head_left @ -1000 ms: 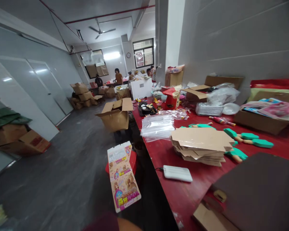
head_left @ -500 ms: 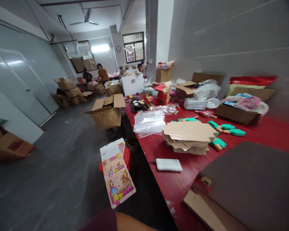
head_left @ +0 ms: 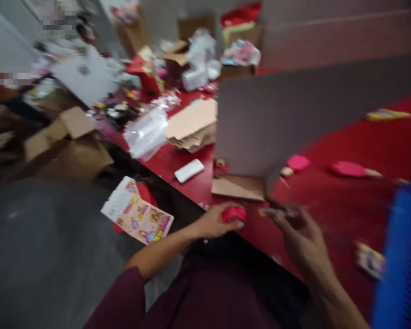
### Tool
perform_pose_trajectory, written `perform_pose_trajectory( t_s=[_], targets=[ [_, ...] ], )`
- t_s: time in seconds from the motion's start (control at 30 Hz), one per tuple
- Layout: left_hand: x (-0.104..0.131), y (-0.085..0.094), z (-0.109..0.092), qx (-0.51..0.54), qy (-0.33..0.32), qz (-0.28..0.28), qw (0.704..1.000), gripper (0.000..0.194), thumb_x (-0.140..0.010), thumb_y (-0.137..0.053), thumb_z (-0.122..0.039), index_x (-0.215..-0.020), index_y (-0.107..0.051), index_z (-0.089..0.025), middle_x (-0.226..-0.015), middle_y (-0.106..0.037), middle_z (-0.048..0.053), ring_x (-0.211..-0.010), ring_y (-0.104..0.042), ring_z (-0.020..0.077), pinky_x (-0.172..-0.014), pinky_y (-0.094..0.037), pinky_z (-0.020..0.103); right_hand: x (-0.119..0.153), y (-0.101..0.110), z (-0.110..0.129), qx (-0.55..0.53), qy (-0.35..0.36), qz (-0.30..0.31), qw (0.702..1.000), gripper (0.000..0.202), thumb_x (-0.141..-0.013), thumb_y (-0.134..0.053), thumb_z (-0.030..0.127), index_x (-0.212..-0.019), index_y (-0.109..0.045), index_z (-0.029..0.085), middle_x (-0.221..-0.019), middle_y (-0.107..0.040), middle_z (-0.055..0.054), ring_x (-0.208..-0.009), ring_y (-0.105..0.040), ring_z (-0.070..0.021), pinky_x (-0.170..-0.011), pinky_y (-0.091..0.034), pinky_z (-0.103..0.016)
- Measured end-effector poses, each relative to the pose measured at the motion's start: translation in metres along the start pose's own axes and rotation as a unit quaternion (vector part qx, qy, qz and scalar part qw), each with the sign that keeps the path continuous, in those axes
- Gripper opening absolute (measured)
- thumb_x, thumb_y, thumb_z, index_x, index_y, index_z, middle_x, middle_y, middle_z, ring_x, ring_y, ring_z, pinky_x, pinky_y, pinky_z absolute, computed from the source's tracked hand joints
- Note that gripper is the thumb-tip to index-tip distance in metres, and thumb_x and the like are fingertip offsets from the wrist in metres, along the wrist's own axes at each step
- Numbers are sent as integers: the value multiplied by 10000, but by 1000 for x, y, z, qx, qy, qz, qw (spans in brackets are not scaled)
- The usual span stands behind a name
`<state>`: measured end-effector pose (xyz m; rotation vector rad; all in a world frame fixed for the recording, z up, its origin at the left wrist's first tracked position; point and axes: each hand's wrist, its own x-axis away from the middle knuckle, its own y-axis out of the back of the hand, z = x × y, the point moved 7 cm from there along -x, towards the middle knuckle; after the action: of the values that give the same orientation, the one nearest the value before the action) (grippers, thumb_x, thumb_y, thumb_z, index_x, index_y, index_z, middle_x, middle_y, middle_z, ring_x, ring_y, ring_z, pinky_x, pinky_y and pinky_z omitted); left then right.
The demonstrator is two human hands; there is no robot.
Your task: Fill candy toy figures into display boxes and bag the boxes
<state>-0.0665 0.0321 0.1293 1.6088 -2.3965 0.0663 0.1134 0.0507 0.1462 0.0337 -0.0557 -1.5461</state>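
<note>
My left hand (head_left: 210, 223) is closed around a small red block-like piece (head_left: 233, 213) at the front edge of the red table (head_left: 205, 183). To its right, my right hand (head_left: 304, 237) pinches a small, thin item (head_left: 269, 212) that is too blurred to name. The two hands are apart. Just beyond them stands a large grey-brown board (head_left: 260, 123) with a cardboard flap (head_left: 238, 187) at its foot. Pink pieces with pale ends, one of them a pink paddle-like piece (head_left: 349, 169), lie past my right hand.
A blue ribbed crate (head_left: 397, 274) stands at the right. Left of the board are a white power bank (head_left: 189, 171), stacked cardboard (head_left: 192, 123) and clear plastic bags (head_left: 147, 132). A printed card (head_left: 139, 212) lies beside the table, and an open carton (head_left: 68, 146) stands farther left.
The view has swung right and down, with blur. Both my hands are now in view with small items in them; before, only part of an arm showed. The blue crate has come into view.
</note>
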Motion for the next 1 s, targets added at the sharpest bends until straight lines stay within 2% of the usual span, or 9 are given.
perform_pose_trajectory(
  t_s=[0.03,0.1,0.17,0.23,0.33,0.43,0.53,0.67,1.0],
  targets=[
    [-2,-3,-5,-9,0,18,1000,464,-784,-715,-360,-1171,-596,-134,-1037,-656,72,-904,-588,172,-882,-475,317,10,11,-2,-8,-26,-22,999,342,-814,-697,507,-997,-621,228,-893,-662,-31,-767,-635,-159,-667,-539,-292],
    [-5,-10,-11,-17,9,55,998,463,-798,-695,-386,-1170,-582,-134,-1010,-647,62,-855,-580,158,-849,-474,308,15,20,-1,-30,-62,-21,997,377,-745,-757,512,-952,-616,230,-792,-644,-6,-659,-601,-140,-565,-499,-260],
    [-4,-18,-16,-17,16,79,997,455,-798,-688,-394,-1157,-579,-137,-976,-638,46,-819,-573,146,-822,-470,296,12,18,6,-34,-75,22,996,387,-731,-768,501,-942,-611,216,-784,-650,-8,-642,-593,-139,-552,-495,-261],
    [-3,-24,-19,-22,15,90,996,437,-792,-689,-382,-1140,-585,-139,-957,-632,35,-814,-565,142,-807,-460,282,9,14,14,-6,-72,82,994,382,-746,-755,490,-953,-620,200,-827,-674,-32,-705,-625,-161,-624,-527,-290],
    [-2,-28,-21,-41,6,109,993,396,-785,-690,-355,-1105,-603,-139,-957,-629,33,-834,-552,144,-809,-441,272,12,11,21,64,-57,172,981,396,-787,-706,508,-1002,-646,180,-906,-703,-73,-812,-663,-202,-716,-543,-322],
    [-2,-33,-17,-47,8,142,989,367,-784,-685,-343,-1080,-607,-141,-934,-621,26,-815,-537,138,-788,-431,260,19,11,22,152,-20,223,963,354,-831,-661,492,-1006,-664,185,-932,-711,-82,-810,-668,-202,-704,-532,-309],
    [0,-37,-12,-75,19,176,981,301,-800,-659,-339,-1021,-609,-141,-843,-591,0,-744,-498,119,-727,-412,238,25,10,25,212,49,234,948,258,-888,-610,420,-991,-672,192,-901,-701,-73,-771,-652,-176,-687,-505,-288],
    [4,-41,-7,-121,27,209,970,277,-807,-640,-326,-1011,-607,-142,-792,-565,-20,-709,-466,109,-695,-388,227,34,5,22,215,99,230,944,236,-917,-579,380,-1005,-667,178,-894,-691,-77,-785,-650,-168,-692,-494,-275],
    [14,-49,9,-29,94,316,944,284,-775,-674,-324,-975,-616,-131,-775,-545,-25,-681,-454,94,-645,-375,205,51,-2,8,181,16,264,947,298,-906,-594,439,-985,-683,166,-856,-717,-64,-716,-654,-148,-634,-479,-248]
  ],
)
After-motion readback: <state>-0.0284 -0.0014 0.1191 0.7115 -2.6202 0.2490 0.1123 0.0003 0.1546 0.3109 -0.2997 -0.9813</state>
